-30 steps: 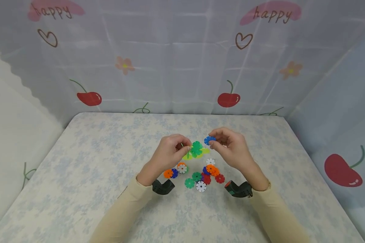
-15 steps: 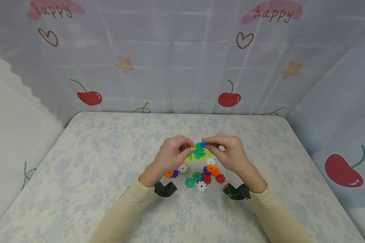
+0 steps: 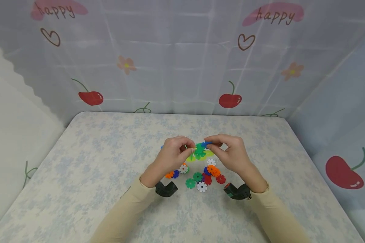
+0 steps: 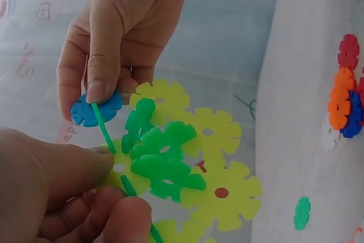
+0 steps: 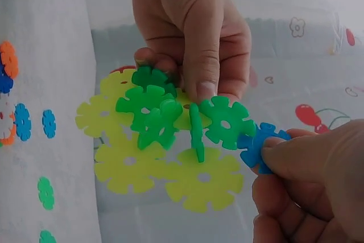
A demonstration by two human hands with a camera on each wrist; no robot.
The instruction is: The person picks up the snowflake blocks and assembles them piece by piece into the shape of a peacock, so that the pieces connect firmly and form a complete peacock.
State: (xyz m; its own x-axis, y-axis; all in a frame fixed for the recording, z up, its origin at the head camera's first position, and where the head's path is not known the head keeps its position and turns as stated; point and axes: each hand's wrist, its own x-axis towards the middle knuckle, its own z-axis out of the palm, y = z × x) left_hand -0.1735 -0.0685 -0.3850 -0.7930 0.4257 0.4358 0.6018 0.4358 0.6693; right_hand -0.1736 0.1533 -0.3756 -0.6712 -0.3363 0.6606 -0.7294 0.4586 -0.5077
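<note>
My left hand [image 3: 172, 152] pinches a joined cluster of plastic snowflake discs by one of its yellow discs [image 5: 133, 177]. Several green discs [image 5: 219, 111] stand slotted upright on the yellow ones. Between thumb and fingers, my right hand [image 3: 231, 150] holds a blue snowflake disc [image 5: 250, 156]. In the right wrist view its edge meets the edge of the outermost green disc; whether the slots are engaged I cannot tell. The left wrist view shows the blue disc [image 4: 82, 113] beside a green disc seen edge-on. Both hands are above the table, close together.
Loose discs lie on the patterned tablecloth [image 3: 109, 141] below the hands: orange [image 3: 211, 169], red [image 3: 220, 179], white [image 3: 202, 187] and green [image 3: 190, 183], with some blue. Each wrist wears a black camera mount [image 3: 166, 189]. A printed curtain [image 3: 170, 77] hangs behind the table.
My right hand has come left and down, bringing the blue disc from apart to against the cluster's green disc. The left hand has shifted slightly right, still holding the cluster.
</note>
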